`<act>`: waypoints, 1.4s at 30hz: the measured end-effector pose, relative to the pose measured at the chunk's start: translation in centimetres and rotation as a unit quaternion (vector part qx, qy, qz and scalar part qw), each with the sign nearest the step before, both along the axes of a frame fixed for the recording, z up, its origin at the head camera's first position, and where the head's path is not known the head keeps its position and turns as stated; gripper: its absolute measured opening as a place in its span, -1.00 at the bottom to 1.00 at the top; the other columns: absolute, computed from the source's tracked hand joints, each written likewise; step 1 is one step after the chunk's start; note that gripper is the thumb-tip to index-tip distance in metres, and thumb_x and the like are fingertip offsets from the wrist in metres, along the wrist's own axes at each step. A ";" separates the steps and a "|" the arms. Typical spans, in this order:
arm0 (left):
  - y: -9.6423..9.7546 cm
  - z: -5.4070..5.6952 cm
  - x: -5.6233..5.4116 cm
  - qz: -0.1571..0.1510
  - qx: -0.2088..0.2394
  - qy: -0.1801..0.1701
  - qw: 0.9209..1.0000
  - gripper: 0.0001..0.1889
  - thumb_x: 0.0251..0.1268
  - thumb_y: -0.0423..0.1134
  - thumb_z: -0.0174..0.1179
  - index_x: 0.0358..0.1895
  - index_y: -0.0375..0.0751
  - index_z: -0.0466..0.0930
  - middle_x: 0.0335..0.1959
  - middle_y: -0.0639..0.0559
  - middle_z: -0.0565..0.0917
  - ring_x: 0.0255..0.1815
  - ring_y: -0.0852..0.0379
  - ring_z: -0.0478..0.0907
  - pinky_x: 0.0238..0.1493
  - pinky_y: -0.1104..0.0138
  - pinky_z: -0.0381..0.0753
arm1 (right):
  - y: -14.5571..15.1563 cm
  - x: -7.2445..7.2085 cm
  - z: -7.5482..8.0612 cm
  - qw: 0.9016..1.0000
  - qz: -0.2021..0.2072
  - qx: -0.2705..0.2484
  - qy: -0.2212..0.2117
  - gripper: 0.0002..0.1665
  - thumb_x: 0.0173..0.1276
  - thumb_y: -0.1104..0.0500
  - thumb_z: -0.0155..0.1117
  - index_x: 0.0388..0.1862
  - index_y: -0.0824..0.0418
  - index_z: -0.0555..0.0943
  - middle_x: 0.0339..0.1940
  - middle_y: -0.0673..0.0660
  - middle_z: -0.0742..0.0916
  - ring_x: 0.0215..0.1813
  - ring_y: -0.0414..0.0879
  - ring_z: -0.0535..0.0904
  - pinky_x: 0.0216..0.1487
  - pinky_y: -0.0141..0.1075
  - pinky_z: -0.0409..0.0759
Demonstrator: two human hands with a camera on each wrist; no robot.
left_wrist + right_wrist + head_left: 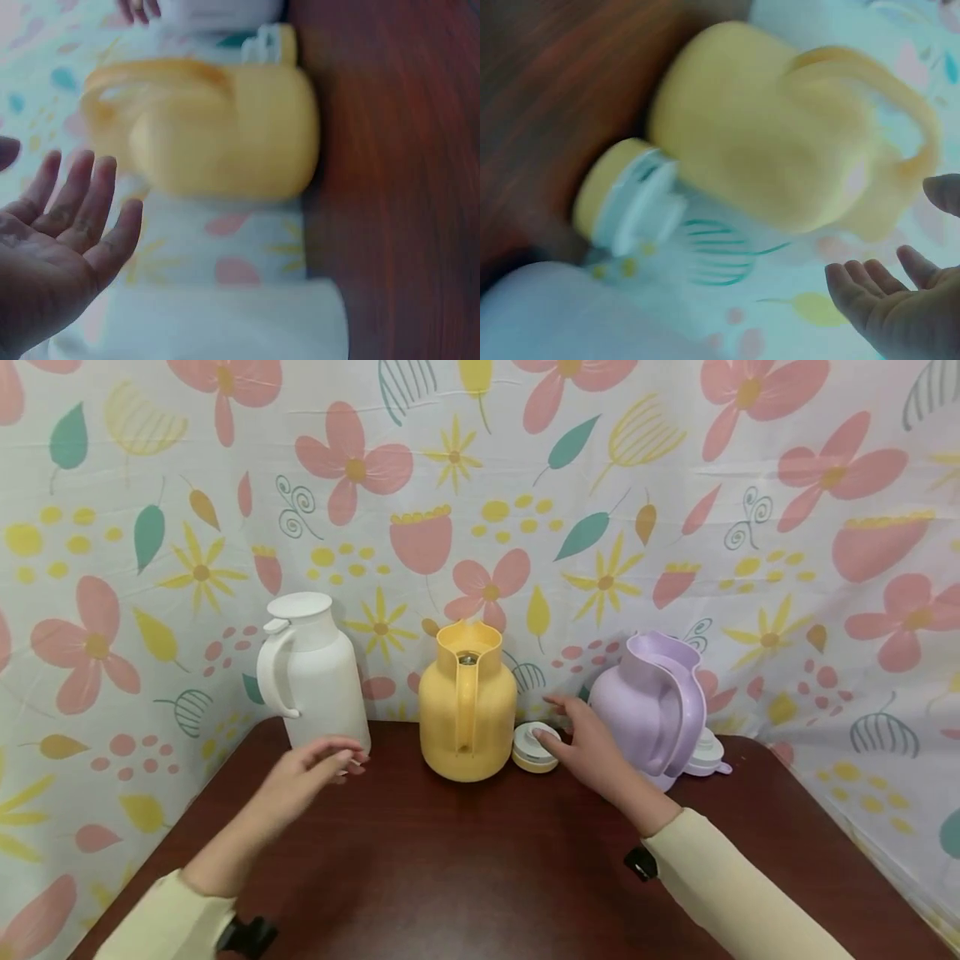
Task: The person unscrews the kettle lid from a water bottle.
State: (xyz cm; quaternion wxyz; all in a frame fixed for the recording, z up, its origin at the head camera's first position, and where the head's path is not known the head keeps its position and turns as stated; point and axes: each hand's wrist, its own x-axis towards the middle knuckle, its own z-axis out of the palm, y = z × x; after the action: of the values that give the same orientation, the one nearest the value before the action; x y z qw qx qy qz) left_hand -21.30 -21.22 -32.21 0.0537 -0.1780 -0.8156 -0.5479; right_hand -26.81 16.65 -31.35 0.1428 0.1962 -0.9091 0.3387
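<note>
Fingers loosely bent and holding nothing, my left hand (311, 777) hovers in front of the white thermos jug (324, 681), whose lid is on. In the middle stands a yellow thermos jug (491, 718), its top uncovered and its handle facing me. A white-and-yellow lid (534, 748) lies on the table beside its right side. My right hand (592, 747) reaches over between that lid and the lidless purple thermos jug (626, 714). In the right wrist view the right hand (900, 307) has spread fingers with nothing between them, near the yellow jug's handle (922, 127).
A second lid, white and purple (705, 752), lies behind the purple jug's right side, partly hidden by it. The jugs stand along the back of a dark red-brown table (450, 877). Right behind them hangs a flower-patterned cloth (247, 543).
</note>
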 end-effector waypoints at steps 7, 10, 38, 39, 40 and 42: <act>-6.3 1.7 1.4 -0.048 0.121 0.082 0.988 -0.57 0.59 -0.46 -0.15 0.09 0.07 0.68 -0.03 0.28 0.76 -0.02 0.35 0.71 -0.02 0.55 0.61 | -1.8 2.7 3.2 0.997 0.045 -0.055 0.005 -0.34 0.52 0.12 0.24 0.49 0.31 0.32 0.49 0.35 0.45 0.46 0.29 0.46 0.31 0.22 0.55; -8.3 2.6 1.4 -0.066 0.128 0.098 0.985 -0.54 0.60 -0.47 -0.22 0.15 0.02 0.65 0.03 0.24 0.75 0.04 0.35 0.68 0.01 0.56 0.59 | -2.4 3.2 4.3 0.997 0.050 -0.061 0.002 -0.33 0.54 0.10 0.22 0.51 0.28 0.30 0.53 0.29 0.42 0.50 0.24 0.43 0.36 0.21 0.53; -12.3 7.2 -9.8 0.030 0.170 -0.152 0.973 -0.27 0.67 0.20 -0.53 0.65 -0.01 -0.53 0.71 0.10 -0.46 0.72 0.08 -0.59 0.69 0.02 -0.57 | -18.7 -6.5 10.0 0.990 0.120 -0.019 -0.077 -0.05 0.57 0.00 0.16 0.70 0.16 -0.11 0.75 0.16 0.02 0.76 0.04 -0.08 0.73 -0.04 0.04; -12.2 7.0 -10.2 0.031 0.173 -0.158 0.972 -0.28 0.67 0.19 -0.55 0.65 -0.01 -0.55 0.70 0.08 -0.49 0.72 0.06 -0.60 0.69 0.00 -0.57 | -19.5 -6.8 9.9 0.989 0.119 -0.019 -0.085 -0.05 0.57 0.02 0.16 0.71 0.17 -0.11 0.75 0.16 0.01 0.76 0.05 -0.08 0.73 -0.05 0.04; -12.2 6.8 -10.5 0.032 0.173 -0.163 0.971 -0.29 0.67 0.19 -0.57 0.65 -0.01 -0.55 0.69 0.06 -0.51 0.72 0.06 -0.61 0.68 -0.01 -0.57 | -20.2 -7.1 9.8 0.989 0.117 -0.016 -0.089 -0.05 0.57 0.03 0.16 0.71 0.16 -0.11 0.75 0.16 0.02 0.76 0.04 -0.07 0.73 -0.07 0.04; -12.3 6.3 -11.0 0.041 0.175 -0.172 0.968 -0.30 0.66 0.19 -0.59 0.65 0.01 -0.52 0.69 0.06 -0.52 0.72 0.05 -0.61 0.69 -0.01 -0.56 | -21.6 -7.5 9.4 0.988 0.113 -0.017 -0.099 -0.06 0.56 0.05 0.18 0.71 0.16 -0.09 0.75 0.15 0.03 0.76 0.03 -0.08 0.73 -0.09 0.03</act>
State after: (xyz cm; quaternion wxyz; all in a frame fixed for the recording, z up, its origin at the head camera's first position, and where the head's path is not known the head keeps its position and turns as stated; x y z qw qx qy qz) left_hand -32.31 -33.54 -25.93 -0.0348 -0.0347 -0.7104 -0.7020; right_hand -34.32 -5.00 -21.93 0.0158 0.2609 -0.8848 0.3858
